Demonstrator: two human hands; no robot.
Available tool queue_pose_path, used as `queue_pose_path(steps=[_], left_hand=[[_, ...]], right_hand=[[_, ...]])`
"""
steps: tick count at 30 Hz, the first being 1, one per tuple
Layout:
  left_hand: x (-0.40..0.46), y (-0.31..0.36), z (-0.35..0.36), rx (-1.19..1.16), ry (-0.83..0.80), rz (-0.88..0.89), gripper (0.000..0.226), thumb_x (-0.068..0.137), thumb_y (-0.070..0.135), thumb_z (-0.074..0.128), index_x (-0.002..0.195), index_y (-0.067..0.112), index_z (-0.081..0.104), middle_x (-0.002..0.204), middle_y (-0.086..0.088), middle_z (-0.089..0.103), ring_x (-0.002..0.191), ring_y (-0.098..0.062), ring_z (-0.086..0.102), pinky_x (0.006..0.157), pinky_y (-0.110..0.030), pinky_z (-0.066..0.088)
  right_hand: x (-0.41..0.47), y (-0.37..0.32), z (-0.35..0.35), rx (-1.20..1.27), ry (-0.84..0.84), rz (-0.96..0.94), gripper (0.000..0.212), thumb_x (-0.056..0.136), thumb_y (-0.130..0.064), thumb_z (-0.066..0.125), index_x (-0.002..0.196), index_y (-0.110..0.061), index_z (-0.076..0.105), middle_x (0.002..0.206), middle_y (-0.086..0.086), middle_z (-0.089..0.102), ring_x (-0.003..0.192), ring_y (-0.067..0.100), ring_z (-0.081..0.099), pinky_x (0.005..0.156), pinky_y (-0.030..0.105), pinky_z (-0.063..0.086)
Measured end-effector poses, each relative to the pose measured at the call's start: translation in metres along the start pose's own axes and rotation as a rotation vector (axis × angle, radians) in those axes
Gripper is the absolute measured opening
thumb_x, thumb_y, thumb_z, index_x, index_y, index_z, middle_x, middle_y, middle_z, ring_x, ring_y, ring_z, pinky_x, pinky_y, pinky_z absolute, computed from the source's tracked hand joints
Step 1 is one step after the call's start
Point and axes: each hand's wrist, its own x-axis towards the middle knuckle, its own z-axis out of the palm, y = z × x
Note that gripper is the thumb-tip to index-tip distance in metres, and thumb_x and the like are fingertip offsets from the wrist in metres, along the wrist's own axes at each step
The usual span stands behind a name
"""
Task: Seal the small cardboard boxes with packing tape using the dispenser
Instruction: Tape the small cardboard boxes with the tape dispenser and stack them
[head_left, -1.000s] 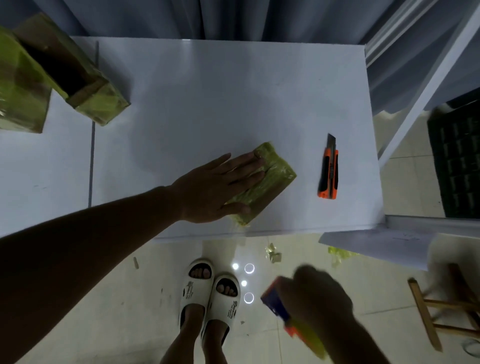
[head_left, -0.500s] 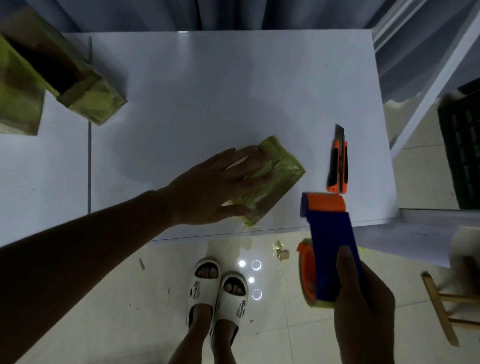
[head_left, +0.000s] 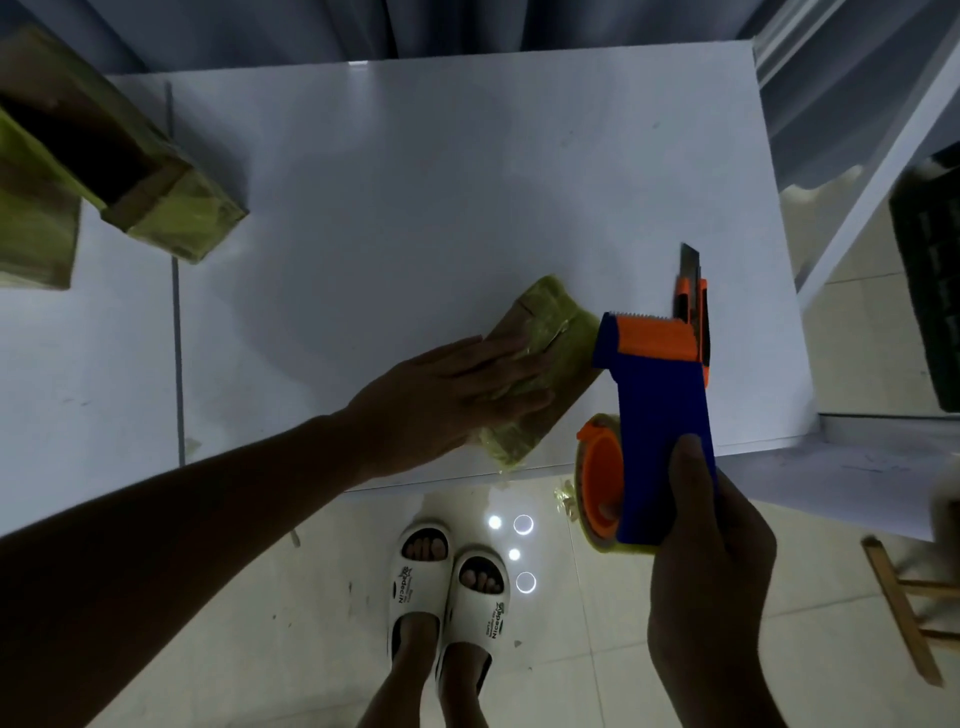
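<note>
A white table (head_left: 415, 182) fills most of the view, its near edge running just above the person's feet in white slippers (head_left: 447, 592) on a pale tiled floor (head_left: 260, 597). Grey curtains (head_left: 363, 26) hang behind the far edge. At the far left stand two large open boxes (head_left: 130, 176), wrapped in yellowish tape. Right of the table is a white frame (head_left: 852, 218), a dark crate (head_left: 930, 291) and, lower down, a wooden stool (head_left: 904, 613).

The small box (head_left: 550, 332) lies aslant near the table's front edge, taped yellow-green. The left hand (head_left: 447, 400) lies flat on it, fingers straight, pressing it down and covering its near half. The right hand (head_left: 711, 561) grips the blue handle of the dispenser (head_left: 660, 415), thumb laid along its back. The dispenser's orange toothed head sits just beside the box's right corner; whether it touches cannot be told. Its orange spool with the tape roll hangs past the table edge. The dispenser hides most of an orange knife (head_left: 693, 291) lying on the table behind it, blade pointing away.
</note>
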Motion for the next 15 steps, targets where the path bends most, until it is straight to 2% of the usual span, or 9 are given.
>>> queue_pose_path(steps=[3,5,7,8,10,13,15], left_hand=[[0.0,-0.002,0.003,0.08,0.002,0.013,0.086,0.089,0.027,0.069,0.159,0.021,0.02,0.167,-0.008,0.017,0.155,-0.032,0.012,0.122,-0.049,0.026],[0.0,0.0,-0.003,0.024,0.0,0.003,0.101,0.084,0.05,0.073,0.161,0.02,0.016,0.169,-0.009,0.011,0.156,-0.032,0.006,0.125,-0.05,0.016],[0.0,0.001,-0.007,-0.024,-0.007,-0.02,0.109,0.079,0.078,0.057,0.161,0.021,0.014,0.169,-0.009,0.005,0.156,-0.034,0.001,0.125,-0.051,0.005],[0.001,0.003,-0.009,-0.053,0.009,-0.034,0.104,0.081,0.082,0.05,0.161,0.023,0.019,0.169,-0.009,0.006,0.156,-0.034,0.001,0.125,-0.051,0.003],[0.005,0.011,-0.009,-0.098,0.099,-0.024,0.083,0.091,0.073,0.048,0.155,0.023,0.034,0.167,-0.009,0.016,0.155,-0.035,0.009,0.125,-0.053,0.01],[0.009,0.016,-0.002,-0.061,0.208,0.044,0.059,0.099,0.055,0.049,0.148,0.022,0.043,0.159,-0.008,0.032,0.151,-0.036,0.024,0.124,-0.051,0.02],[0.009,0.014,0.001,-0.038,0.201,0.041,0.056,0.097,0.054,0.05,0.143,0.022,0.049,0.154,-0.007,0.041,0.146,-0.036,0.032,0.121,-0.051,0.026]], right_hand=[[-0.002,0.003,-0.004,0.0,0.022,0.023,0.022,0.082,-0.054,0.052,0.081,-0.047,0.072,0.07,-0.013,0.069,0.063,-0.001,0.064,0.052,0.01,0.05],[-0.005,0.005,-0.007,-0.001,0.036,0.033,0.021,0.081,-0.056,0.052,0.082,-0.049,0.072,0.071,-0.013,0.071,0.062,-0.001,0.065,0.052,0.01,0.05],[-0.008,0.006,-0.009,-0.015,0.061,0.038,0.025,0.078,-0.067,0.054,0.084,-0.051,0.072,0.073,-0.014,0.072,0.064,-0.002,0.065,0.052,0.011,0.051],[-0.009,0.005,-0.01,-0.019,0.057,0.043,0.032,0.071,-0.078,0.056,0.084,-0.052,0.071,0.073,-0.015,0.072,0.065,-0.002,0.066,0.052,0.011,0.052],[-0.012,0.007,-0.012,-0.042,0.068,0.062,0.04,0.06,-0.085,0.058,0.083,-0.055,0.07,0.072,-0.017,0.072,0.065,-0.002,0.066,0.052,0.011,0.053],[-0.015,0.011,-0.016,-0.043,0.097,0.074,0.017,0.073,-0.061,0.057,0.079,-0.054,0.071,0.069,-0.017,0.071,0.064,-0.002,0.066,0.048,0.011,0.05],[-0.015,0.014,-0.018,-0.065,0.088,0.083,0.018,0.078,-0.05,0.054,0.079,-0.054,0.071,0.071,-0.015,0.072,0.065,0.0,0.067,0.048,0.012,0.05]])
